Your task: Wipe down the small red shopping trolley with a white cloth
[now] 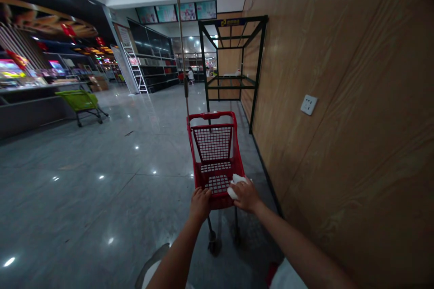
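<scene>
- Far left, one green cart (81, 100) stands alone on the grey tiled floor (84, 180), well apart from the person
- Farther back, one stepladder (136, 71) leans by the dark shelving
- Near centre, the left hand (200, 203) comes in from the bottom edge on an outstretched forearm, its fingers curled tight over the near rim of the red cart (217, 158)
- The red cart, one of two carts in view, sits near and just ahead of the person, close beside the right-hand wall; its mesh basket faces away
- One thin pole (185, 76) rises from the cart's far left corner to the top edge
- The right hand (246, 195) reaches in from the lower right, arm almost straight, its fingers closed over one white cloth (236, 179) pressed on the cart's near right corner
- Beyond the cart, one black metal rack (233, 58) stands against the wall
- Right, one white wall socket (308, 104) is set in the wood-panel wall (356, 122)
</scene>
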`<state>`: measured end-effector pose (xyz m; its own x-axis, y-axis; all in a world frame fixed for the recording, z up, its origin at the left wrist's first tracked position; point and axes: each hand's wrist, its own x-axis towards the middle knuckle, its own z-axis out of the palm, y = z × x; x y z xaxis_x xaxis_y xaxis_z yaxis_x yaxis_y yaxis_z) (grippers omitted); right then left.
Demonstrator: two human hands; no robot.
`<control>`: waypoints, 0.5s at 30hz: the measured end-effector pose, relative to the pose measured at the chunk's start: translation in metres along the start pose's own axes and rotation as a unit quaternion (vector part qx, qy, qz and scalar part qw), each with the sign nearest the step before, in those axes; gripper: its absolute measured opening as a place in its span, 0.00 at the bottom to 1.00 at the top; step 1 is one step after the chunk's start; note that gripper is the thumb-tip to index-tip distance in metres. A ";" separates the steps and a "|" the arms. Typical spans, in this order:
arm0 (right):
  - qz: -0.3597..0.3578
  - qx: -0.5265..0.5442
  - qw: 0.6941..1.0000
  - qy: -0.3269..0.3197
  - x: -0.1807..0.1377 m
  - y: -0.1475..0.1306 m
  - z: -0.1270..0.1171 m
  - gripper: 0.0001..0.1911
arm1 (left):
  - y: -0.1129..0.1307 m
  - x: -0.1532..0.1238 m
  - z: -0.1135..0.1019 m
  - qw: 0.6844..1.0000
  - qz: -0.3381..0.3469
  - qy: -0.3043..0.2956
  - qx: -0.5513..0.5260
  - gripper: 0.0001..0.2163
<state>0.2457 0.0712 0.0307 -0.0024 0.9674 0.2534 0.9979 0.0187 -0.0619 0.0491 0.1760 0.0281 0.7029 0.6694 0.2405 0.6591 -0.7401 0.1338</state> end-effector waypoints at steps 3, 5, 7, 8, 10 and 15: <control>0.042 -0.009 0.999 0.030 -0.008 -0.005 0.006 0.25 | 0.014 -0.003 0.004 1.000 -0.002 0.016 0.002 0.05; 0.055 -0.009 0.998 0.029 -0.006 -0.025 0.011 0.22 | 0.025 -0.007 0.007 1.000 0.003 0.024 -0.004 0.06; 0.052 -0.006 0.998 0.017 -0.002 -0.048 0.015 0.20 | 0.034 -0.012 0.009 0.999 0.011 0.028 -0.019 0.09; 0.051 -0.005 0.999 0.013 0.000 -0.057 0.016 0.20 | 0.037 -0.015 0.009 0.999 0.014 0.028 -0.027 0.11; 0.041 -0.007 0.999 0.012 -0.002 -0.067 0.014 0.21 | 0.040 -0.020 0.008 0.999 0.023 0.022 -0.039 0.13; -0.044 -0.026 0.998 -0.048 -0.025 -0.027 -0.011 0.25 | 0.037 -0.031 -0.001 0.999 0.048 0.007 -0.020 0.09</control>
<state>0.2199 0.0438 0.0368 -0.0942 0.9822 0.1628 0.9955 0.0942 0.0072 0.0512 0.1282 0.0262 0.7580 0.5948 0.2677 0.5779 -0.8027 0.1472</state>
